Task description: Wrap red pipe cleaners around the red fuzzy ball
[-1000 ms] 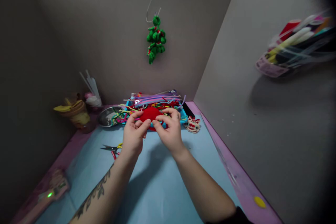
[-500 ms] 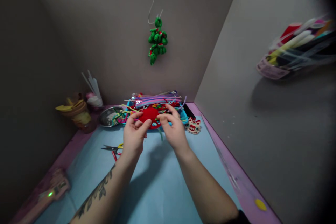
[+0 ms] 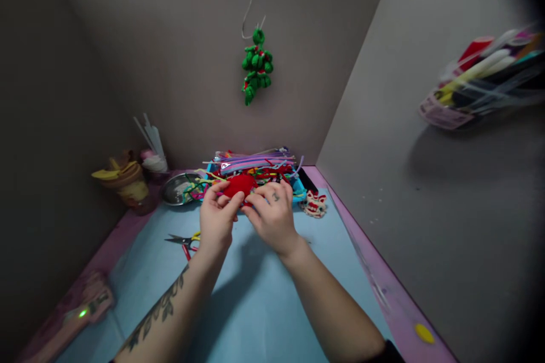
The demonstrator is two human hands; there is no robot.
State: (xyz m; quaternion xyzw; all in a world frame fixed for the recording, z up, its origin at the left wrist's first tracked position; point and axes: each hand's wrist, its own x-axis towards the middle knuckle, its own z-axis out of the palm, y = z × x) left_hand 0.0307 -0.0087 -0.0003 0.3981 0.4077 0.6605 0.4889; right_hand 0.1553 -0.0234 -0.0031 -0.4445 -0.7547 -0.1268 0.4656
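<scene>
The blue-covered worktop [image 3: 255,300] is backed by a heap of coloured pipe cleaners [image 3: 255,161]. Just in front of that heap, above the worktop, the left hand [image 3: 217,221] and right hand [image 3: 272,218] are closed in pinches. Between their fingertips a red fuzzy piece [image 3: 240,184] is gripped.

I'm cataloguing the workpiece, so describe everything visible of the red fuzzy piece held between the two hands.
The red fuzzy piece is a small rounded lump, bright red all over, with a soft, napped surface like wound pipe cleaner; its finer build is too small to tell. It is held above the blue mat, in front of the pile of coloured pipe cleaners. The left hand pinches its left edge; the right hand grips its lower right edge, hiding that part.
</scene>
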